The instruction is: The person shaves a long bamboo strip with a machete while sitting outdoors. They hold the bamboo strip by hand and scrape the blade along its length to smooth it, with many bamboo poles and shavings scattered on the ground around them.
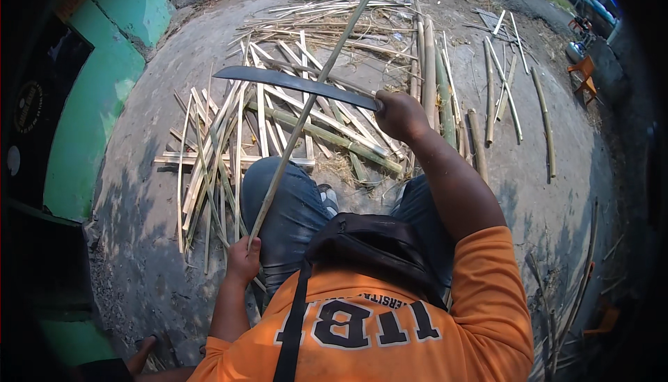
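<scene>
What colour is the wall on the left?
Green, the wall shows best at the left edge of the head view.

Split bamboo strips (229, 138) on concrete ground (139, 194), green wall (97, 97), orange chair (583, 76)

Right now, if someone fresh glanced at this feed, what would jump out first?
The long dark machete blade held crosswise at centre by the right hand, laid against a long thin bamboo strip that the left hand grips at its lower end. Behind them, split bamboo slats lie scattered over the concrete ground, with thicker poles to the right.
</scene>
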The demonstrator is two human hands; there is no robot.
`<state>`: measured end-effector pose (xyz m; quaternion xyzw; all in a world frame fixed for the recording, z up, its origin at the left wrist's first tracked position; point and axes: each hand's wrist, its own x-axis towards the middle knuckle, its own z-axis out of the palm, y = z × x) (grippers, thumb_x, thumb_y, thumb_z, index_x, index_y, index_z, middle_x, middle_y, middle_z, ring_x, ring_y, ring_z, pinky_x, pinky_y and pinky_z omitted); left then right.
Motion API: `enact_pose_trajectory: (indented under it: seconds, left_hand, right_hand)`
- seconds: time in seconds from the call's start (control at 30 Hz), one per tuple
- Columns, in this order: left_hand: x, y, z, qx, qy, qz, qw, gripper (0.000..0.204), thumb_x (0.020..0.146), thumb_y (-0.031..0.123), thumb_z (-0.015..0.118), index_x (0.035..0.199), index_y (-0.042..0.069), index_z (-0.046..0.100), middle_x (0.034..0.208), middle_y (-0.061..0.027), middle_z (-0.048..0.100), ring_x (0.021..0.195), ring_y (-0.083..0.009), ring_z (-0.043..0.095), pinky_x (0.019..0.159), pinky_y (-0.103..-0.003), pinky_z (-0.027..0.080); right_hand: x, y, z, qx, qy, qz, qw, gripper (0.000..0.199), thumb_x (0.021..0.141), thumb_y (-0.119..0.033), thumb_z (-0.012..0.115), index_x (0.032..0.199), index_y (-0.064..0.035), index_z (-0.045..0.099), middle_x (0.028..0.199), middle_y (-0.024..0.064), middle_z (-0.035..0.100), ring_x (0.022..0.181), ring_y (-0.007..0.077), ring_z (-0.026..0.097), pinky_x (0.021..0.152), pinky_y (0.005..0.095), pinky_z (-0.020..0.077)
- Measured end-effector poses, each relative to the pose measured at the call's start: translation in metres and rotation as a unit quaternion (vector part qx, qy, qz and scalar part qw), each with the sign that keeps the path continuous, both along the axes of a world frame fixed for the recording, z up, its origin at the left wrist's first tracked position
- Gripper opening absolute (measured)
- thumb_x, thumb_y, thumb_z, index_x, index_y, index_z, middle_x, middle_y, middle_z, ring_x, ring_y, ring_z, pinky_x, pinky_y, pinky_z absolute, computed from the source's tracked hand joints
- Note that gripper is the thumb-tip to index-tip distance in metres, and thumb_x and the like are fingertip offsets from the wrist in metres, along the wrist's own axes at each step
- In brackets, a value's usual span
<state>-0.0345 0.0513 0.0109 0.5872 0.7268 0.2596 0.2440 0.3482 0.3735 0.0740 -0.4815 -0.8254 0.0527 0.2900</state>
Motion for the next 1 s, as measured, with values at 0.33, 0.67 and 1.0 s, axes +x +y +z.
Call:
enact_pose_trajectory:
  seconds: [0.33, 0.67, 1.0]
  left_hand:
    - [-0.005, 0.003, -0.006, -0.02, -0.033, 0.008, 0.999, 0.074, 0.099, 0.071, 0.046, 0.077, 0.0, 0.056, 0.06, -0.0155, 0.053, 0.06, -0.0329, 0.061, 0.058, -0.044, 0.044]
    - [-0.01, 0.003, -0.004, -0.039, -0.034, 0.016, 0.999, 0.073, 0.099, 0.069, 0.048, 0.08, -0.001, 0.058, 0.064, -0.017, 0.054, 0.061, -0.0326, 0.059, 0.06, -0.043, 0.045]
    - [-0.006, 0.004, 0.008, -0.071, -0.051, 0.016, 0.996, 0.072, 0.101, 0.067, 0.047, 0.08, -0.001, 0.058, 0.064, -0.014, 0.054, 0.062, -0.0271, 0.056, 0.061, -0.041, 0.045]
  right_hand:
    - [-0.02, -0.004, 0.004, 0.011, -0.033, 0.026, 0.999, 0.011, 0.089, -0.022, 0.063, 0.085, -0.0112, 0.065, 0.072, 0.0181, 0.066, 0.073, 0.042, 0.066, 0.067, 0.054, 0.0524]
    - [-0.027, -0.013, 0.006, -0.012, -0.049, 0.046, 0.998, 0.011, 0.09, -0.021, 0.061, 0.089, -0.0108, 0.065, 0.075, 0.0188, 0.066, 0.075, 0.0422, 0.067, 0.069, 0.054, 0.0532]
    - [-0.01, -0.001, 0.001, -0.052, -0.034, 0.013, 0.998, 0.014, 0.093, -0.021, 0.057, 0.091, -0.0113, 0.068, 0.08, 0.0186, 0.068, 0.076, 0.0432, 0.066, 0.071, 0.0544, 0.0526]
